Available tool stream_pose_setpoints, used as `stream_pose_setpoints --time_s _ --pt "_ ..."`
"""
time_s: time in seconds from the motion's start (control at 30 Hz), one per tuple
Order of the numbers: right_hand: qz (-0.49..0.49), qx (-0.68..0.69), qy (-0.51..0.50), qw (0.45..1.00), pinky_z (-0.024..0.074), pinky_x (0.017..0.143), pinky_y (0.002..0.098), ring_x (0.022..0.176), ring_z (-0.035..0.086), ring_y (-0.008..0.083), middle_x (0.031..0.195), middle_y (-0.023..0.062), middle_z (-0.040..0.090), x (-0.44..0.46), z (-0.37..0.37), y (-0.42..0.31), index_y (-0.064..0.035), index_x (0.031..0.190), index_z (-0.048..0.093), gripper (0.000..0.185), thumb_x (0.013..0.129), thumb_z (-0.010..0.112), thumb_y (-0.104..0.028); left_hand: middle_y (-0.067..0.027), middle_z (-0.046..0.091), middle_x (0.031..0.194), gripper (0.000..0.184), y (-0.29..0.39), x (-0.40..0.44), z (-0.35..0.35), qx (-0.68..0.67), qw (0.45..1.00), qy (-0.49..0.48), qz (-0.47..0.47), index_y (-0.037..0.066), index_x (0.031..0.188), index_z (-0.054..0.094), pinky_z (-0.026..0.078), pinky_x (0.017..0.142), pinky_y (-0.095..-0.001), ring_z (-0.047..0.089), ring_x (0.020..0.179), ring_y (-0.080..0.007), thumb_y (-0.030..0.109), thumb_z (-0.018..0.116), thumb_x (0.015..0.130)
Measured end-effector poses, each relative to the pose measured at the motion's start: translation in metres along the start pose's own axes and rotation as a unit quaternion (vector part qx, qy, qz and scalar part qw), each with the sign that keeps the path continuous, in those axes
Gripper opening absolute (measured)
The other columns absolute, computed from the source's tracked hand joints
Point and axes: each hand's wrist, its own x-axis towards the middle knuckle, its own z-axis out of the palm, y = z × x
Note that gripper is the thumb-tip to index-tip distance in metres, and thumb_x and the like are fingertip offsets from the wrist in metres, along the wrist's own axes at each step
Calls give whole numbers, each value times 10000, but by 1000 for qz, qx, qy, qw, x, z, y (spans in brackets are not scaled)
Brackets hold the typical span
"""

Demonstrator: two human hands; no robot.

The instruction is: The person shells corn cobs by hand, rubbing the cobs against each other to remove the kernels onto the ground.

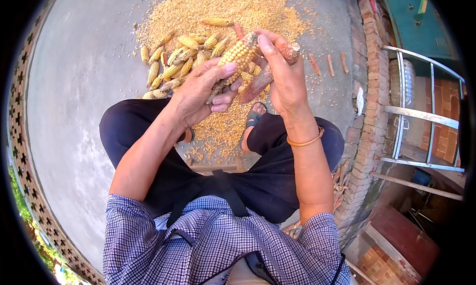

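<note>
My left hand [201,89] is wrapped round a partly shelled ear of corn [240,58], yellow kernels facing up and its tip pointing to the upper right. In my right hand [288,84] is a bare reddish corncob [258,86], slanting behind the thumb with its broken end out past the fingers. The right thumb lies close to the tip of the ear; whether it presses on it I cannot tell. Just beyond both hands lies a pile of unshelled ears [173,69] on the concrete floor.
A wide heap of loose kernels [218,7] spreads behind the ears, with more kernels [218,131] between my feet. Several bare cobs [330,65] lie to the right. A low brick edge [364,136] and a metal rail frame [421,114] stand along the right side.
</note>
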Motion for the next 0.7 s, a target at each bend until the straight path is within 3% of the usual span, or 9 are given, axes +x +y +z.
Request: stream_pose_setpoints --time_s 0.17,0.23,0.3,0.37,0.5,0.53,0.63,0.67,0.7 --pt "-57 -79 6 995 491 895 310 1027 617 157 1096 108 664 -3 0 -11 18 1124 631 329 928 675 -242 -30 515 785 336 -3 2 -7 3 999 -41 -2 23 1217 493 305 392 -165 373 475 -40 189 605 948" --pt "-137 -198 -14 971 487 921 346 1003 632 190 1065 116 673 -4 2 -13 0 1091 644 321 893 707 -244 -18 522 764 283 -4 2 -8 40 998 -45 1 26 1157 503 319 410 -178 397 497 -40 129 625 924" --pt "-238 -327 -57 913 490 898 357 961 638 203 1030 111 675 -4 3 -12 -16 1058 655 303 865 728 -239 -6 537 745 200 -3 1 -5 92 995 -31 1 31 1042 520 353 442 -203 445 541 -40 56 648 891" --pt "-355 -455 -120 808 502 826 345 902 632 196 993 93 669 -3 7 -10 -31 1025 666 274 845 739 -225 -16 559 768 182 -9 2 0 268 960 6 78 7 1028 536 404 502 -236 500 616 -59 27 637 878" --pt "-264 -566 -65 778 493 712 346 776 648 253 821 101 668 -16 18 3 -42 896 691 209 766 778 -179 -130 635 790 221 -24 6 -6 426 890 29 162 -51 1011 542 478 643 -346 622 754 -186 -26 625 808" --pt "-295 -548 -28 782 480 621 365 651 634 278 683 106 640 -13 22 5 -44 864 695 189 766 770 -187 -166 657 794 237 -25 7 -8 450 874 33 180 -66 1008 541 494 680 -378 654 787 -225 -38 622 787" --pt "-170 -591 32 788 510 660 416 610 635 291 647 118 624 -11 30 6 -3 794 647 253 751 772 -218 -267 644 825 291 -25 3 -5 594 783 29 186 -79 1013 528 495 738 -447 654 853 -411 -49 615 737" --pt "-199 -586 37 784 509 620 415 559 631 292 626 145 625 -8 29 11 31 835 661 274 770 766 -214 -312 612 887 325 -28 5 -7 565 798 24 207 -84 1023 523 475 792 -494 558 944 -505 -53 604 709" --pt "-134 -574 36 807 520 644 407 574 643 276 631 148 630 -4 29 5 43 848 664 282 783 759 -213 -264 616 829 319 -32 11 -11 570 783 27 248 -77 1041 526 473 725 -445 578 840 -417 -24 625 743"
